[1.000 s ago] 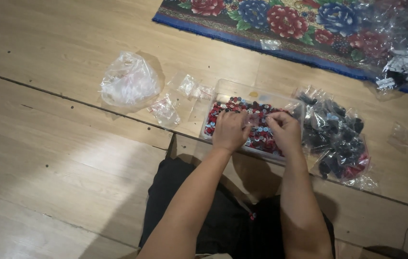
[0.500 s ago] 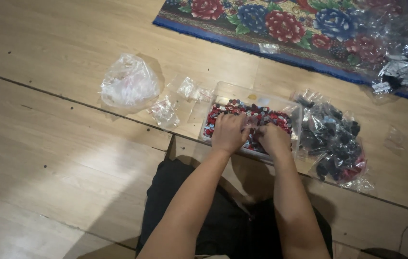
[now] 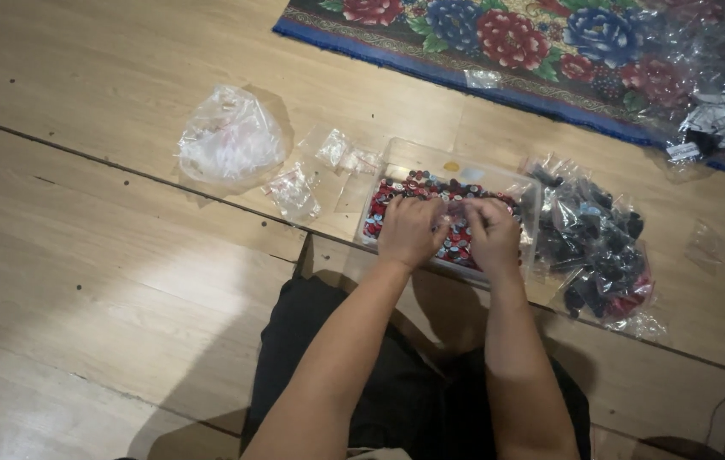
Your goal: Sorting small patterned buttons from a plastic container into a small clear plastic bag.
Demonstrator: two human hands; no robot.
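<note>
A clear plastic tray (image 3: 397, 152) sits on the wooden floor in front of me, filled with several small red, black and silvery round pieces (image 3: 420, 184). My left hand (image 3: 411, 230) rests on the pieces in the tray with its fingers curled down. Beside it, my right hand (image 3: 494, 233) is over the tray too, fingers bent and pinched on something small. The two hands almost touch over the middle of the tray. What sits under the fingers is hidden.
A clear bag of dark and red pieces (image 3: 594, 243) lies right of the tray. A crumpled plastic bag (image 3: 228, 143) and small clear packets (image 3: 294, 192) lie to the left. A floral rug (image 3: 516, 38) with more plastic wrap (image 3: 703, 111) lies beyond. My dark-trousered legs (image 3: 362, 383) are below.
Both hands have stayed over the tray, shifting slightly; the fingers have curled closer together over the pieces. The view has drifted a little.
</note>
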